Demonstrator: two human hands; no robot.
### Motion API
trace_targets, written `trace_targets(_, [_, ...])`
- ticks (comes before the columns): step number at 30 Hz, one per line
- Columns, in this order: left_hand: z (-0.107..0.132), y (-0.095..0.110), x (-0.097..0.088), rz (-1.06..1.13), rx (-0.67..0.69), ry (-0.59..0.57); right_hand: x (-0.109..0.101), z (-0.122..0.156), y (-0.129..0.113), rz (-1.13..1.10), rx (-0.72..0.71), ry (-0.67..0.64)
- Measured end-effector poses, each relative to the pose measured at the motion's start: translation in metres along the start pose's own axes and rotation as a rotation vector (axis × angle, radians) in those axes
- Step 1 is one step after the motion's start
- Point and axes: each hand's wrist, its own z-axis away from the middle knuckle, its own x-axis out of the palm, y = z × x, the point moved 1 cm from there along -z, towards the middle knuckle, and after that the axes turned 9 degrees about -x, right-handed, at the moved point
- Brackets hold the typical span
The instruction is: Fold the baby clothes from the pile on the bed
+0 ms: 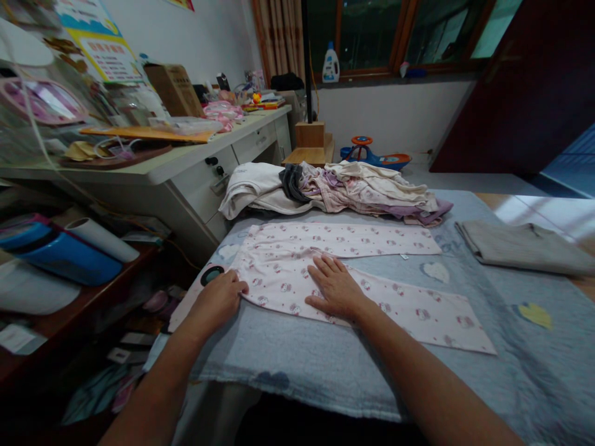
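Pale pink pants (288,279) with a small cartoon print lie spread on a blue-grey cloth (288,347), waistband to the left and both legs stretching right. At the near corner of the waistband, my left hand (223,294) pinches the fabric between thumb and fingers. Flat on the upper part of the pants rests my right hand (335,288), its fingers stretched out. Just left of the waistband a dark round object (212,275) shows beside my left hand; its kind is unclear.
Behind the pants lies a heap of clothes (367,189). A folded grey garment (525,244) is at the right. A white desk (195,173) with clutter borders the left, above a shelf holding a blue container (79,254). A ride-on toy (381,158) stands beyond.
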Motion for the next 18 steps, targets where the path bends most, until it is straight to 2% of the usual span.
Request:
trace_targets(3, [-0.003, 0.014, -0.009, -0.070, -0.024, 0.007, 0.000, 0.000, 0.000, -0.002, 0.006, 0.000])
trace_targets(6, [-0.010, 0.034, -0.007, 0.003, 0.017, 0.081, 0.000, 0.000, 0.000, -0.003, 0.008, 0.005])
trace_targets(9, [-0.016, 0.053, 0.012, 0.197, 0.151, 0.137, 0.000, 0.000, 0.000, -0.004, 0.002, 0.016])
trace_targets(11, [-0.017, 0.060, 0.029, 0.249, 0.224, 0.140, 0.000, 0.000, 0.000, -0.005, 0.002, 0.021])
trace_targets(14, [-0.012, 0.060, 0.048, 0.198, 0.213, 0.084, 0.000, 0.001, 0.001, -0.021, -0.008, 0.023])
trace_targets(18, [-0.002, 0.051, 0.051, 0.105, 0.084, -0.002, 0.002, 0.000, 0.002, -0.041, -0.023, 0.032])
